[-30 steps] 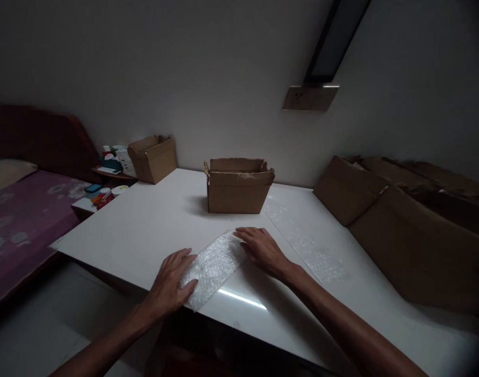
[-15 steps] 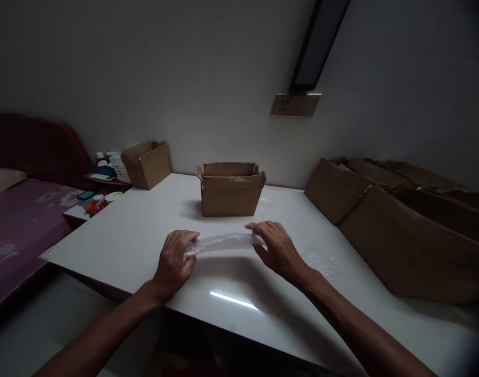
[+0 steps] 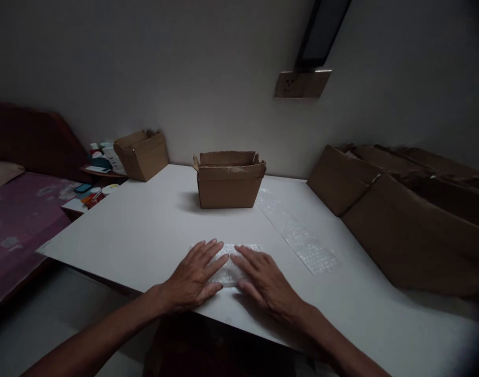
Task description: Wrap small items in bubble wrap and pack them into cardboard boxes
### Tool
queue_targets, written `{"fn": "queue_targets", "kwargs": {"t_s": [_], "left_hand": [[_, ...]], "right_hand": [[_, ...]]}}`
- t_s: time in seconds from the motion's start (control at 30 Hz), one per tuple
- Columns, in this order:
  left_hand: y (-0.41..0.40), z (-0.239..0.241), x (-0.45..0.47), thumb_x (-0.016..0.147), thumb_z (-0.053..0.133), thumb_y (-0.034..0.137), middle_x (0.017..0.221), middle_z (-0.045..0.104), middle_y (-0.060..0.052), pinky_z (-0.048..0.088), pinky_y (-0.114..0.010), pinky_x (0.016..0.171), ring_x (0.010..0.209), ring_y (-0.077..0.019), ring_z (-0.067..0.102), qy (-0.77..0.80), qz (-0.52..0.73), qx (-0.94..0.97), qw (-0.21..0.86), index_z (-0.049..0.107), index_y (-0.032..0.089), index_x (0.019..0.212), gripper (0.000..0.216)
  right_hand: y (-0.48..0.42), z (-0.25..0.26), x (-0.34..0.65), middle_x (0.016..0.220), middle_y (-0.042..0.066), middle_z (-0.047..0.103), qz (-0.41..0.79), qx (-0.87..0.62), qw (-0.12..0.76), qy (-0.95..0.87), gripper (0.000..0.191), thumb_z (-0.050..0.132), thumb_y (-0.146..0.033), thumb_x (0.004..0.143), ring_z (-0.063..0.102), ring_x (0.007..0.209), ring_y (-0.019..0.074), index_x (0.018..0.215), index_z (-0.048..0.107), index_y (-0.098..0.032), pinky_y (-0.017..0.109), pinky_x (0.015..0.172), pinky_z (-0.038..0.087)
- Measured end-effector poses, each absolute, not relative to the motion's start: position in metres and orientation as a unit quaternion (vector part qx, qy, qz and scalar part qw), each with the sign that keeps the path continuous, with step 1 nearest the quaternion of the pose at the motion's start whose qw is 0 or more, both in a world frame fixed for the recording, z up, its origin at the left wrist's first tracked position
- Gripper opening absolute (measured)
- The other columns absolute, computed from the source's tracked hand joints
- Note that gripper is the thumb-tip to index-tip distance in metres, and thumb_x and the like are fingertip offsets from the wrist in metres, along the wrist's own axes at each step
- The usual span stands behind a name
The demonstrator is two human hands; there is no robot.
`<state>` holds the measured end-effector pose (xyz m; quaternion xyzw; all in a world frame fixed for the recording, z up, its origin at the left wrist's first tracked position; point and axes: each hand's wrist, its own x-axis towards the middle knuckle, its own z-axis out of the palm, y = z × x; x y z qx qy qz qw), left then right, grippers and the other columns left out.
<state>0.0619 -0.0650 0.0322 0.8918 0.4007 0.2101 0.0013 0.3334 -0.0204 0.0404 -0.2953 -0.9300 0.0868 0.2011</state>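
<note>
A small piece of bubble wrap (image 3: 232, 264) lies folded on the white table (image 3: 145, 230), near its front edge. My left hand (image 3: 194, 277) rests flat on the wrap's left part, fingers spread. My right hand (image 3: 263, 283) lies flat on its right part, fingers stretched out. Both palms press down on it, so most of the wrap is hidden. Behind them an open cardboard box (image 3: 228, 180) stands upright in the middle of the table.
A long strip of bubble wrap (image 3: 298, 233) lies right of the box. Flattened cardboard boxes (image 3: 404, 209) lean along the right side. Another open box (image 3: 142, 154) sits at the back left beside a small shelf with bottles (image 3: 100, 157). A bed (image 3: 15, 209) is on the left.
The bubble wrap, first flat and long, was lifted and folded over. Now it lies shorter on the table with both hands pressed flat on it, closer together.
</note>
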Motion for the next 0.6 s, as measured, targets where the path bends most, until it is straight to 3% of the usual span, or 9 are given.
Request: {"fn": "queue_targets", "kwargs": {"t_s": [0.1,0.2,0.3,0.37,0.47,0.6], "left_hand": [[-0.067,0.009,0.054,0.096,0.053,0.036,0.159,0.035,-0.013,0.029,-0.053,0.118,0.148,-0.0299,0.030,0.414,0.129,0.900,0.036,0.031,0.025,0.152,0.062],[-0.077,0.003,0.032,0.099,0.046,0.034,0.157,0.040,-0.009,0.030,-0.050,0.118,0.145,-0.0261,0.035,0.450,0.163,0.877,0.045,0.039,0.027,0.148,0.050],[-0.079,0.011,0.020,0.097,0.046,0.036,0.136,0.059,-0.013,0.038,-0.051,0.108,0.129,-0.0291,0.051,0.570,0.242,0.785,-0.007,0.059,0.020,0.128,0.038],[-0.076,0.016,0.023,0.092,0.054,0.041,0.118,0.066,-0.014,0.043,-0.052,0.099,0.114,-0.0317,0.056,0.636,0.242,0.733,-0.020,0.067,0.018,0.110,0.032],[-0.070,0.015,0.043,0.083,0.061,0.034,0.097,0.066,-0.009,0.045,-0.046,0.086,0.096,-0.0290,0.058,0.664,0.209,0.717,0.028,0.065,0.018,0.087,0.017],[-0.067,0.007,0.066,0.078,0.053,0.018,0.080,0.061,-0.003,0.044,-0.034,0.073,0.079,-0.0204,0.056,0.654,0.276,0.693,0.124,0.056,0.020,0.075,0.005]], "right_hand": [[-0.022,0.022,0.344,0.150,0.007,0.050,0.107,-0.299,0.142,-0.938,0.046,0.049,-0.041,0.098,0.046,0.137,0.0285,0.142,0.052,-0.029,0.051,0.108,0.040],[-0.021,0.019,0.377,0.138,0.009,0.062,0.102,-0.378,0.175,-0.903,0.038,0.042,-0.040,0.101,0.056,0.127,0.0283,0.127,0.065,-0.026,0.050,0.101,0.045],[-0.016,0.029,0.392,0.115,0.010,0.072,0.076,-0.475,0.215,-0.850,0.038,0.042,-0.044,0.099,0.065,0.106,0.0282,0.109,0.071,-0.023,0.049,0.090,0.049],[-0.011,0.034,0.383,0.103,0.010,0.073,0.061,-0.514,0.198,-0.832,0.038,0.046,-0.050,0.095,0.066,0.095,0.0290,0.100,0.072,-0.022,0.048,0.084,0.049],[-0.008,0.035,0.354,0.091,0.010,0.070,0.050,-0.527,0.168,-0.831,0.032,0.054,-0.048,0.089,0.064,0.085,0.0283,0.085,0.068,-0.020,0.044,0.078,0.046],[-0.007,0.026,0.330,0.077,0.006,0.064,0.125,-0.520,0.200,-0.821,0.017,0.053,-0.036,0.083,0.059,0.074,0.0226,0.075,0.056,-0.021,0.036,0.070,0.042]]}}
